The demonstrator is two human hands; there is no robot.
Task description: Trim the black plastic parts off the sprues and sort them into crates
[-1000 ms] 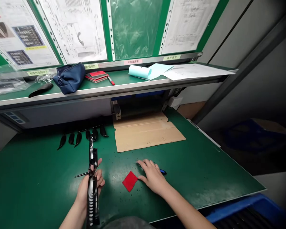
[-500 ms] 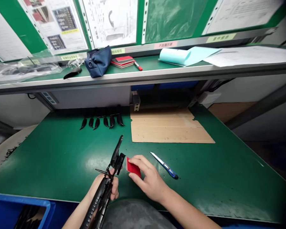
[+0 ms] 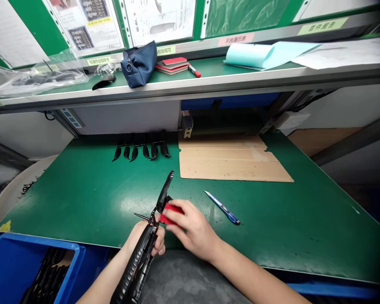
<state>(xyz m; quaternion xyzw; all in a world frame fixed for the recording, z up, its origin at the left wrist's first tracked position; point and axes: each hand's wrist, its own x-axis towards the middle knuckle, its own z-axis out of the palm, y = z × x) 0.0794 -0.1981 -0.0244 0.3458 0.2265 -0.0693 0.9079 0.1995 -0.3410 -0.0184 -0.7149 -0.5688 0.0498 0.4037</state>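
Note:
My left hand (image 3: 159,242) is closed around a long black plastic part (image 3: 134,264) with a ribbed surface, held tilted over the table's front edge. Its narrower ribbed end (image 3: 165,190) points up and away from me. Pinched in the fingers of my right hand (image 3: 194,232) is a flat red sanding pad (image 3: 171,213). The pad is against or right beside the black part, just above my left fingers; exact contact is hidden. Right of my right hand, a blue utility knife (image 3: 223,207) lies on the green table with its blade out.
Several black curved parts (image 3: 141,150) lie in a row at the back. A cardboard sheet (image 3: 231,162) covers the back right. Blue bin (image 3: 25,264) with black parts stands lower left. The shelf (image 3: 209,82) holds a blue pouch (image 3: 139,63), red pads (image 3: 172,65) and a marker (image 3: 194,71).
My right hand has moved left with the red sanding pad, from beside the black part up to it. The view has tilted down and shifted slightly left.

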